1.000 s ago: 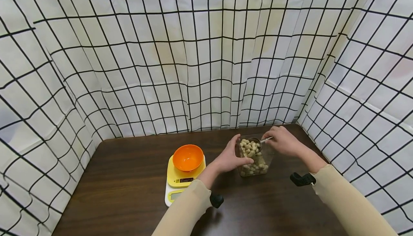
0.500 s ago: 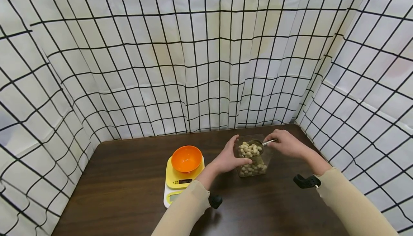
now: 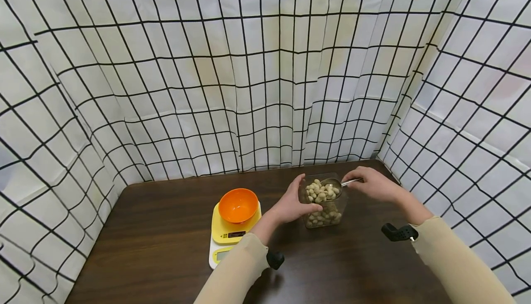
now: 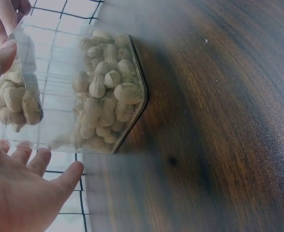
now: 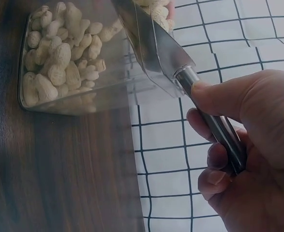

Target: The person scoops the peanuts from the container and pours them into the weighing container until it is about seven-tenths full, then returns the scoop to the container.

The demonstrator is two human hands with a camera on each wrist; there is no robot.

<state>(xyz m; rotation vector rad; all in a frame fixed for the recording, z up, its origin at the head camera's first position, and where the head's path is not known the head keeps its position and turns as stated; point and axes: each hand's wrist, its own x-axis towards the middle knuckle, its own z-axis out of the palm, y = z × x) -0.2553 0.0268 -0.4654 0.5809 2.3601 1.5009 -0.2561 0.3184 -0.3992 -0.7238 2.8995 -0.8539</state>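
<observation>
I see right hand [image 3: 371, 185] clamped round scoop [image 5: 185, 76], peanuts [image 3: 320, 193] heaped left of grip at box [image 4: 59, 87] mouth, likely so spills drop back. Left hand [image 3: 290, 205] grips box, presumably steadying it; bowl [image 3: 238, 218] on scale [image 3: 219, 231] farther left.

A cream left sleeve [image 3: 238, 267] and matching right sleeve [image 3: 456, 262] both end in wavy edges. A rounded black fitting [image 3: 275, 260] juts from the left, a longer black piece [image 3: 396, 233] from the right.

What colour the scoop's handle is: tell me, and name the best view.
Silvery grey; the scoop's handle shows best in the right wrist view.
</observation>
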